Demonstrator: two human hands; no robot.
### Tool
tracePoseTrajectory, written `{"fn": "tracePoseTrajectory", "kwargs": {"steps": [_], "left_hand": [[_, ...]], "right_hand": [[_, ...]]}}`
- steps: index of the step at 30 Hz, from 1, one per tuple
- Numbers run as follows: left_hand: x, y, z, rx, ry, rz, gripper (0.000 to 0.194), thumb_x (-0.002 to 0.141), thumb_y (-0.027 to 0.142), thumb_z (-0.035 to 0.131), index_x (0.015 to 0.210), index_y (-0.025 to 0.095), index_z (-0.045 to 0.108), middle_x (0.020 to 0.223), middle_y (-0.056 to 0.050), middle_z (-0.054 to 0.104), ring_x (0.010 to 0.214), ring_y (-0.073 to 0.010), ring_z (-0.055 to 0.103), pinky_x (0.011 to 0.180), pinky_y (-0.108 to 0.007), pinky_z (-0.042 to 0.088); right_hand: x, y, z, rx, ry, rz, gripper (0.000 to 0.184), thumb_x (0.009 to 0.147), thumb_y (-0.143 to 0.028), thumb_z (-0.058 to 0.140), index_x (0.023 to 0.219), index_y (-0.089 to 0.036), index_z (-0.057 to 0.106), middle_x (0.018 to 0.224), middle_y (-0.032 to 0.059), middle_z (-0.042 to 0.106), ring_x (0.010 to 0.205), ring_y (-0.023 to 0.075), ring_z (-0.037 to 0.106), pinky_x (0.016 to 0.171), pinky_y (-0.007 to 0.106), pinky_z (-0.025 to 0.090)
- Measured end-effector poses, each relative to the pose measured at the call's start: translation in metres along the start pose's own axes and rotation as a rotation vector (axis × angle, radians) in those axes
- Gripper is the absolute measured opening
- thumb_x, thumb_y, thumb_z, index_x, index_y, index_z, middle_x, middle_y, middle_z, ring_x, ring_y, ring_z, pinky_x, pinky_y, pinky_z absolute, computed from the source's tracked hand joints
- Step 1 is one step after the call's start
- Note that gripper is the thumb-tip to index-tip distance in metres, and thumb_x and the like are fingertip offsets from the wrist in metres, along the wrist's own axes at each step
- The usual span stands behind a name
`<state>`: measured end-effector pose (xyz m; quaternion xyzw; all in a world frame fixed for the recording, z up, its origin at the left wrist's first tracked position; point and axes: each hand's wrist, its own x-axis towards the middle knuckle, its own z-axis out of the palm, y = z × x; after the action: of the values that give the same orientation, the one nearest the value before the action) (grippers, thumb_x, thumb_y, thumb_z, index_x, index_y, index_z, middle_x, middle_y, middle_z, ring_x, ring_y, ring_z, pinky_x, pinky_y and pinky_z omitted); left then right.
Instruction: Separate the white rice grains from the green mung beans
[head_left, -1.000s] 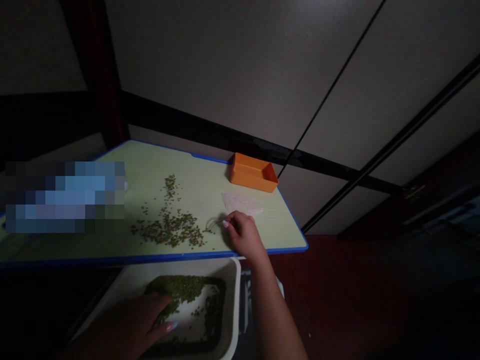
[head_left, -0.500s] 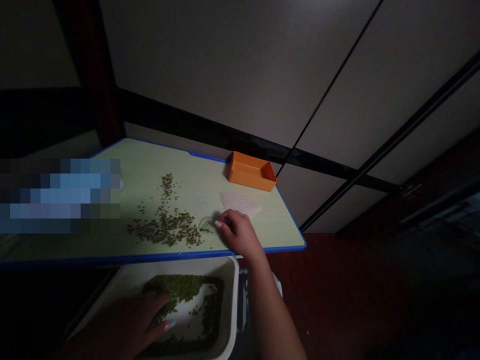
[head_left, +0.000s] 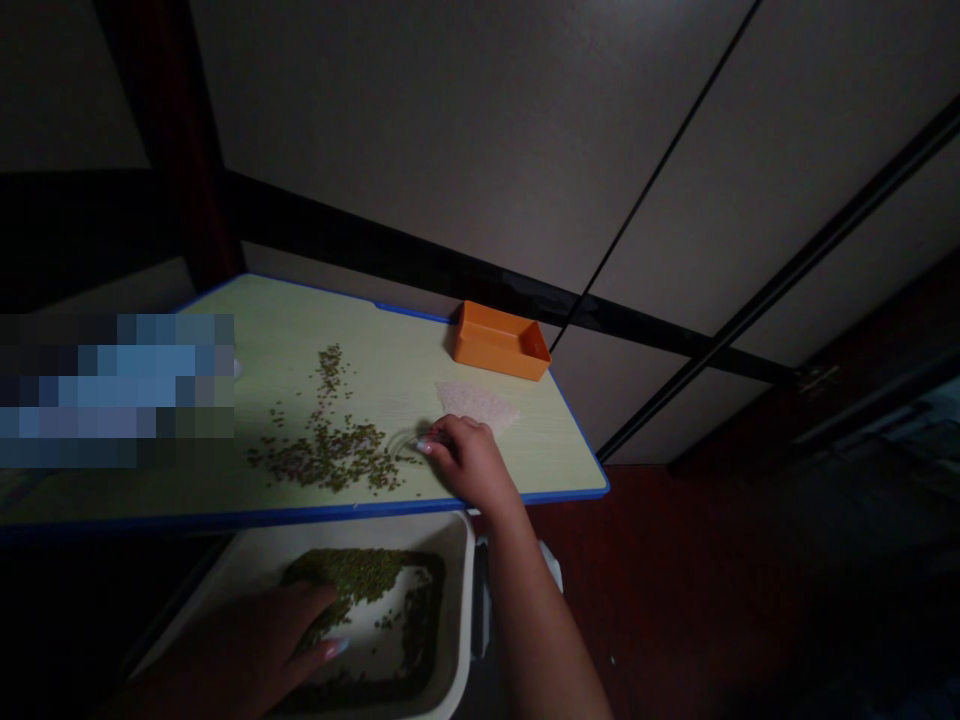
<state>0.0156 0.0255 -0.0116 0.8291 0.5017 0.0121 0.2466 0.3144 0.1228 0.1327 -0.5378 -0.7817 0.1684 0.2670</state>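
Thumb and forefinger of my right hand (head_left: 472, 465) are pressed together on a thin, pale loop (head_left: 401, 437), which sticks out toward the left, its curved end at the right edge of the scattered beans (head_left: 330, 455). That hand is low over the pale green table (head_left: 555, 445), near its blue front edge, with my forearm crossing that edge. The beans lie loose on the tabletop, thickest toward the front, with a thinner trail running back. Just beyond my knuckles is a whitish, fan-shaped patch (head_left: 476, 400); I cannot tell what it is made of. Behind it, near the table's back right corner, sits an orange box (head_left: 499, 350), its top uncovered. My left hand (head_left: 277, 630) reaches into the white basin (head_left: 466, 575) below the front edge, thumb and fingers spread apart; in the dimness I cannot tell whether they touch the green heap (head_left: 367, 572) beside them. More of the green stuff lines the basin's right side, around a bare pale middle. To the right I see dark red floor (head_left: 637, 570).
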Motion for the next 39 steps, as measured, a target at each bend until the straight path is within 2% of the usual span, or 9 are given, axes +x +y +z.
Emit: {"fn": "tracePoseTrajectory", "kwargs": {"steps": [3, 6, 12, 25, 28, 32, 35, 39], "left_hand": [[-0.002, 0.003, -0.003, -0.012, 0.02, 0.01, 0.056, 0.1, 0.06, 0.056, 0.139, 0.035, 0.087, 0.142, -0.01, 0.09, 0.133, -0.0394, 0.084, 0.116, -0.047, 0.065], [-0.002, 0.006, -0.005, -0.003, -0.007, 0.015, 0.057, 0.101, 0.06, 0.053, 0.141, 0.034, 0.085, 0.142, -0.011, 0.09, 0.133, -0.0395, 0.085, 0.112, -0.048, 0.067], [0.001, 0.003, -0.002, -0.001, 0.006, 0.019, 0.058, 0.1, 0.062, 0.055, 0.14, 0.035, 0.086, 0.141, -0.01, 0.091, 0.13, -0.0396, 0.086, 0.111, -0.048, 0.068], [-0.003, 0.004, -0.001, 0.0, 0.046, 0.029, 0.053, 0.1, 0.057, 0.057, 0.138, 0.034, 0.087, 0.139, -0.012, 0.091, 0.129, -0.0393, 0.086, 0.111, -0.048, 0.067], [-0.002, 0.002, 0.001, 0.007, 0.032, 0.032, 0.056, 0.101, 0.057, 0.056, 0.141, 0.032, 0.086, 0.141, -0.013, 0.09, 0.131, -0.0396, 0.085, 0.114, -0.049, 0.066], [-0.001, 0.003, 0.0, 0.013, 0.014, 0.022, 0.057, 0.101, 0.056, 0.055, 0.143, 0.032, 0.085, 0.145, -0.013, 0.089, 0.134, -0.0398, 0.084, 0.116, -0.05, 0.065], [-0.002, 0.01, -0.006, 0.015, 0.003, 0.006, 0.055, 0.099, 0.055, 0.057, 0.142, 0.035, 0.086, 0.144, -0.011, 0.09, 0.133, -0.0384, 0.084, 0.115, -0.049, 0.066], [-0.003, 0.016, -0.01, 0.034, -0.019, -0.032, 0.054, 0.098, 0.053, 0.058, 0.137, 0.033, 0.088, 0.141, -0.011, 0.091, 0.131, -0.0395, 0.085, 0.113, -0.05, 0.067]], "right_hand": [[0.001, -0.003, 0.0, -0.044, -0.007, 0.017, 0.007, 0.108, -0.021, 0.079, 0.113, -0.023, 0.077, 0.115, 0.0115, 0.086, 0.111, 0.0286, 0.074, 0.102, 0.042, 0.05], [0.001, -0.006, -0.001, -0.087, -0.008, 0.041, 0.011, 0.108, -0.026, 0.082, 0.116, -0.021, 0.077, 0.115, 0.0132, 0.086, 0.11, 0.029, 0.075, 0.101, 0.041, 0.05], [0.0, -0.009, -0.002, -0.123, 0.02, 0.051, 0.017, 0.105, -0.033, 0.087, 0.111, -0.021, 0.077, 0.108, 0.0104, 0.083, 0.101, 0.026, 0.073, 0.093, 0.036, 0.048], [-0.002, -0.008, -0.001, -0.132, 0.072, 0.11, 0.018, 0.102, -0.033, 0.088, 0.099, -0.022, 0.074, 0.096, 0.0074, 0.078, 0.095, 0.0256, 0.07, 0.093, 0.038, 0.046], [-0.003, -0.004, -0.001, -0.07, 0.104, 0.119, 0.02, 0.099, -0.03, 0.089, 0.093, -0.023, 0.071, 0.091, 0.0045, 0.075, 0.091, 0.0244, 0.067, 0.09, 0.036, 0.045], [-0.001, 0.004, -0.001, 0.175, 0.13, 0.1, 0.022, 0.098, -0.027, 0.084, 0.086, -0.024, 0.066, 0.082, -0.001, 0.068, 0.082, 0.0202, 0.062, 0.079, 0.031, 0.044], [0.003, 0.009, -0.001, 0.322, 0.16, 0.081, 0.024, 0.098, -0.026, 0.08, 0.082, -0.025, 0.062, 0.081, -0.0022, 0.065, 0.082, 0.0191, 0.061, 0.077, 0.029, 0.045], [0.012, 0.011, 0.001, 0.326, 0.149, 0.022, 0.027, 0.097, -0.027, 0.081, 0.078, -0.025, 0.061, 0.08, -0.0018, 0.064, 0.083, 0.0197, 0.061, 0.079, 0.03, 0.047]]}}
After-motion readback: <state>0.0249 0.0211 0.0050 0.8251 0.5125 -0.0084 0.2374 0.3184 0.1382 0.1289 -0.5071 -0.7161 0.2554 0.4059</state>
